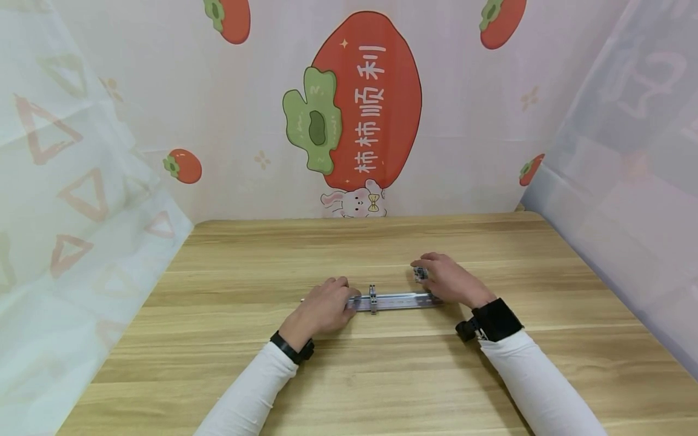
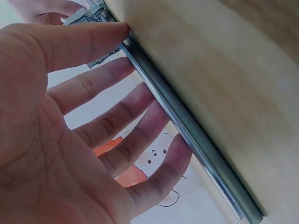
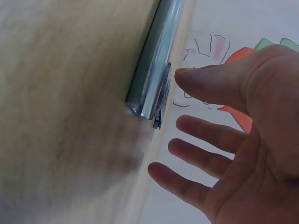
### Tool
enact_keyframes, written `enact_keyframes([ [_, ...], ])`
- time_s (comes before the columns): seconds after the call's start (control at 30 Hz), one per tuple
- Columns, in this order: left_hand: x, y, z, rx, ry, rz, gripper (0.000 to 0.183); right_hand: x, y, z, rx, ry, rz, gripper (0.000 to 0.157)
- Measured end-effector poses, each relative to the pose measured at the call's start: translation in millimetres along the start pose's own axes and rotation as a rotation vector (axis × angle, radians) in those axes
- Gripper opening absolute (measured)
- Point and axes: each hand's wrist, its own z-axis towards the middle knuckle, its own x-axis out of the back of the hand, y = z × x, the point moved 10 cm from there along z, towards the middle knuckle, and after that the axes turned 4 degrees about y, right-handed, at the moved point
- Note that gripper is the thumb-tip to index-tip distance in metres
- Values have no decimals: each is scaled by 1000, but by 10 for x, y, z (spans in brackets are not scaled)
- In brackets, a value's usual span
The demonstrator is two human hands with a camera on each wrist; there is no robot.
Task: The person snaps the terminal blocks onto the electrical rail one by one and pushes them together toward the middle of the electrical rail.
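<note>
- A metal rail (image 1: 395, 301) lies flat on the wooden surface (image 1: 349, 375), running left to right, near the middle.
- A small grey clip (image 1: 373, 298) sits on the rail, between the two hands.
- The left hand (image 1: 326, 306) rests over the left end of the rail; in the left wrist view its fingers (image 2: 100, 81) are spread and nearly straight, their tips touching the rail (image 2: 187, 130), gripping nothing.
- The right hand (image 1: 449, 280) is at the rail's right end, open, its fingers (image 3: 210, 135) spread and just beside the rail (image 3: 156, 60).
- A second small grey piece (image 1: 420, 274) lies on the surface at the right hand's fingertips; whether they touch it cannot be told.
- A curtain with a persimmon print (image 1: 362, 100) hangs beyond the far edge.
</note>
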Motion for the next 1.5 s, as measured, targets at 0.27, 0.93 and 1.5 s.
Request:
enact_keyframes([
  [0.27, -3, 1, -4, 7, -8, 0, 30, -63, -43, -17, 48, -29, -3, 38],
  [0.93, 12, 4, -6, 13, -10, 8, 31, -47, 17, -26, 8, -22, -27, 29],
  [1.5, 2, -9, -20, 23, -16, -1, 33, 70, -78, 9, -7, 68, 50, 29],
])
